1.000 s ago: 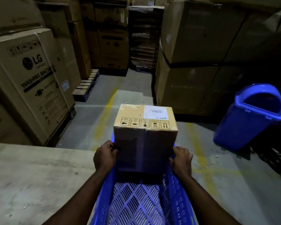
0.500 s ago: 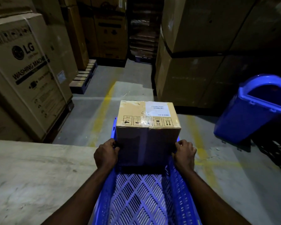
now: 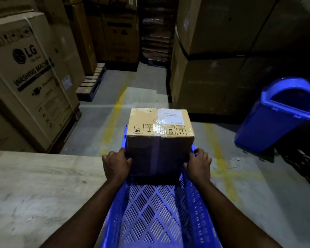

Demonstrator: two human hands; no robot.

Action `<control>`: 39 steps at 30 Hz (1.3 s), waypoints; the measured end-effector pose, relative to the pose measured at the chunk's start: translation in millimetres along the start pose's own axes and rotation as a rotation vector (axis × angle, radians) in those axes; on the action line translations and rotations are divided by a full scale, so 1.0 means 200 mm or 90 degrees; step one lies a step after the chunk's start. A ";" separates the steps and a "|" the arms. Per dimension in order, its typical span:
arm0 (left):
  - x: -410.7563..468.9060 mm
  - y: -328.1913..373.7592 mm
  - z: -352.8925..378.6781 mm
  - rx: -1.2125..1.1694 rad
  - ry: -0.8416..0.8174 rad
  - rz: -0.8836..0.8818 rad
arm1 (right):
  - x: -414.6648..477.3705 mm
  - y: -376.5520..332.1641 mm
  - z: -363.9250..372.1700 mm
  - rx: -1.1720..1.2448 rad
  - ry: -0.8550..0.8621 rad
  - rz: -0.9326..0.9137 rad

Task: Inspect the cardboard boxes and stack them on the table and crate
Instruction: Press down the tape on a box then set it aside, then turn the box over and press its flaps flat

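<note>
A small brown cardboard box (image 3: 159, 133) with a white label and handling symbols on top stands at the far end of a blue perforated plastic crate (image 3: 156, 212). My left hand (image 3: 115, 164) grips the box's lower left side and my right hand (image 3: 198, 164) grips its lower right side. The box's near face is in shadow. A pale grey table top (image 3: 34, 194) lies to the left of the crate, touching its side.
A large LG washing machine carton (image 3: 29, 74) stands at the left on a pallet. Tall stacked cartons (image 3: 213, 59) rise at the right. A blue bin (image 3: 277, 115) leans at the far right. A concrete aisle with yellow lines (image 3: 118, 111) runs ahead.
The view has tilted down a little. Both hands have stayed on the box's sides at the crate's far end, and the box looks slightly closer.
</note>
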State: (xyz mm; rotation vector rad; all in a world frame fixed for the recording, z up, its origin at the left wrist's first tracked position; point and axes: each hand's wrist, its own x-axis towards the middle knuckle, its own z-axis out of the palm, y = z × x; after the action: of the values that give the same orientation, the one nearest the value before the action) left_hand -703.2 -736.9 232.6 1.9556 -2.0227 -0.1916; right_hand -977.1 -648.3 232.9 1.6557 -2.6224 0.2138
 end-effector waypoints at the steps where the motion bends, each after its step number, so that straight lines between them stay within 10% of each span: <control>1: -0.02 0.00 -0.02 0.000 0.004 0.011 | -0.02 -0.01 -0.02 0.000 0.003 0.002; 17: -0.69 0.06 -0.37 0.029 -0.065 0.170 | -0.69 -0.06 -0.39 0.140 0.032 -0.099; 39: -2.30 -0.59 -0.71 0.008 -0.070 -0.011 | -1.96 -0.30 -0.34 0.136 -0.017 -0.399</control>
State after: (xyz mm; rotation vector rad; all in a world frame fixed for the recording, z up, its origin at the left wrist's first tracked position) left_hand -541.6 -269.8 267.2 2.0106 -2.0803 -0.2967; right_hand -756.3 -313.6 266.3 2.4528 -2.0072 0.4532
